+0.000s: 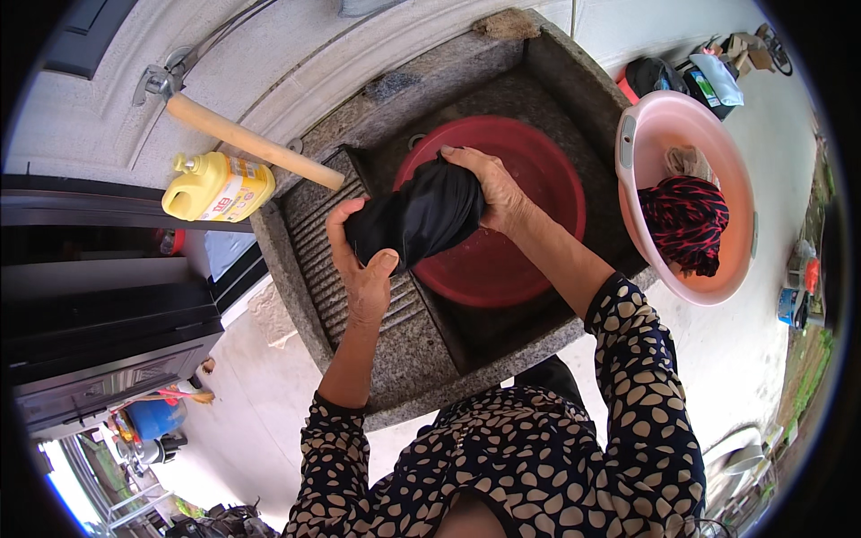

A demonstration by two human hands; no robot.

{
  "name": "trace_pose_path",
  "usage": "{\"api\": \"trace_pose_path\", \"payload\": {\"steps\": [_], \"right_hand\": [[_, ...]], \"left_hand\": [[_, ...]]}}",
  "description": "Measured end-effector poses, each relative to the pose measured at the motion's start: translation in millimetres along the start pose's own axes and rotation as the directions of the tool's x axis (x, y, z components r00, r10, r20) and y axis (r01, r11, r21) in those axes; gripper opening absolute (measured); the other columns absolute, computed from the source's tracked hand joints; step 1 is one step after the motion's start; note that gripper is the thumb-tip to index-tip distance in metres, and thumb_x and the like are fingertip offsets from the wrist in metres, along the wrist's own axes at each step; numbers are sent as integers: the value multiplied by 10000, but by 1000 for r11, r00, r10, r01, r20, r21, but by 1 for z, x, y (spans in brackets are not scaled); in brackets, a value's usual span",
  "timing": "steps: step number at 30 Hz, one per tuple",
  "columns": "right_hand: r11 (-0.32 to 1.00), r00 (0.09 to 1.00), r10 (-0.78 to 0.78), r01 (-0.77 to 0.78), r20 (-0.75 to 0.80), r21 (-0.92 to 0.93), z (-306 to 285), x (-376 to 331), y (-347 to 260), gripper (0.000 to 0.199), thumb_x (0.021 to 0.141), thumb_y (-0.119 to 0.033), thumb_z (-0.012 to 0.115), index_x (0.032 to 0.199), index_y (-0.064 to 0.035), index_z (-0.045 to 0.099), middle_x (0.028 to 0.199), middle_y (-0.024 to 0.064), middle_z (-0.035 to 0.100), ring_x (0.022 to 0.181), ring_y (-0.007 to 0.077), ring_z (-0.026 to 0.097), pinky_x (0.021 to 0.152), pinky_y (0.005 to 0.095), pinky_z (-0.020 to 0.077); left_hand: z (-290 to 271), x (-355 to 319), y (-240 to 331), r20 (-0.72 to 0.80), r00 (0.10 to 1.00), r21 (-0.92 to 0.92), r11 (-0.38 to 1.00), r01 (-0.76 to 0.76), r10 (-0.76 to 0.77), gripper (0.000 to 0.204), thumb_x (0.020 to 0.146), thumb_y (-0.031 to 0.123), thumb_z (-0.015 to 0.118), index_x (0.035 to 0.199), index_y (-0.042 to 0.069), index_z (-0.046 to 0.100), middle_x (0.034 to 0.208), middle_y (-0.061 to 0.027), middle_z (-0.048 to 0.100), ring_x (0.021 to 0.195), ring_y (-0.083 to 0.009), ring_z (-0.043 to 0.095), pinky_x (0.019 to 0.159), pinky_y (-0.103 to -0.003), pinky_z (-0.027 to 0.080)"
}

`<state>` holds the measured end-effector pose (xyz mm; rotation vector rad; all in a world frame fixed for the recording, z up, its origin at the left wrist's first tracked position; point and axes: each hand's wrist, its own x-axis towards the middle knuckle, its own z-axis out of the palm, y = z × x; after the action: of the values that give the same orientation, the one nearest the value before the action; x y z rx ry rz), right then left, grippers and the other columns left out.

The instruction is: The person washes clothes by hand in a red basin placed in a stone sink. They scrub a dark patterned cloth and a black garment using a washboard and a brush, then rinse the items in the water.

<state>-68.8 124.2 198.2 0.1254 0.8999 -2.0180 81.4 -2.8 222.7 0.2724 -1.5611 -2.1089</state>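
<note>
Between my two hands is a bunched black cloth (pixel 421 215), folded and twisted into a thick bundle. My left hand (pixel 360 255) grips its left end, fingers on the far side and thumb on the near side. At the upper right end, my right hand (pixel 491 184) is wrapped round the fabric. The bundle hangs above the left rim of a red basin (pixel 547 251) and the edge of the ribbed washboard (pixel 314 233). The basin stands inside a grey stone sink (pixel 404 368); the cloth and my hands hide part of it.
A wooden-coloured hose (pixel 251 143) runs from a wall tap (pixel 161 81) to the washboard. Beside it stands a yellow pump bottle (pixel 220 188). Right of the sink, a pink tub (pixel 628 206) holds red-and-black patterned cloth (pixel 686 220). A brown scrubber (pixel 507 24) lies on the far rim.
</note>
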Motion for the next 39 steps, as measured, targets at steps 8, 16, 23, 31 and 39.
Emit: {"api": "trace_pose_path", "payload": {"steps": [8,16,23,31,39], "right_hand": [[980,981,175,-182,84,84,15,-15,-19,284,863,-301,603,962,-34,614,932,109,664,843,228,652,812,397,526],[932,920,304,-234,247,-277,47,-33,-51,256,919,-241,520,989,-16,621,919,91,662,830,154,635,784,300,527],[126,457,-66,886,887,-446,47,-13,-61,371,684,-103,746,1013,-16,598,871,133,627,836,231,631,759,320,500],[92,907,-80,420,414,-903,55,-35,-35,291,679,-244,584,837,-9,652,834,156,648,795,284,615,746,337,495],[424,981,-192,113,33,-899,-2,-24,0,289,695,-220,594,878,-11,675,846,169,660,791,297,630,736,372,498]], "left_hand": [[5,13,18,183,925,484,789,-379,333,547,627,16,764,1116,81,525,1170,-103,492,1088,-217,472,960,-364,403],[47,17,96,744,528,348,437,-830,410,415,497,6,724,876,165,671,1150,-125,511,1098,-360,517,910,-455,455],[58,-23,77,841,362,346,115,-931,402,198,580,174,720,727,260,620,1017,-28,481,1000,-288,471,788,-399,427],[38,-36,-6,880,291,352,-104,-930,376,150,672,219,691,718,278,561,972,6,470,972,-249,450,806,-432,383],[18,-48,-50,871,404,396,86,-914,281,266,620,147,723,832,229,586,1064,-45,435,1042,-278,430,867,-438,403]]}}
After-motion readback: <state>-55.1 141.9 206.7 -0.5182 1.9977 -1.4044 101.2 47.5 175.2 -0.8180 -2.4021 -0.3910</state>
